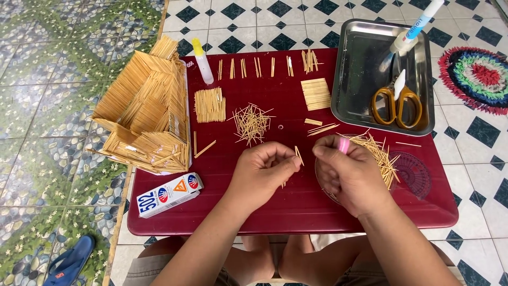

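My left hand (262, 172) pinches a few short toothpick pieces (299, 154) between thumb and fingertips above the dark red tray table (296, 212). My right hand (349, 175) is closed around a small tube with a pink cap (344, 144), its tip close to the toothpick pieces. A loose pile of toothpicks (252, 123) lies just beyond my left hand. Another scatter of toothpicks (382, 156) lies beside my right hand. A toothpick model house (148, 108) stands at the table's left edge.
A metal tray (360, 69) at the back right holds yellow-handled scissors (397, 103) and a glue bottle (415, 29). A small yellow-capped bottle (202, 62), glued toothpick panels (316, 94), a white glue box (170, 194) and a blue sandal (69, 262) on the floor are nearby.
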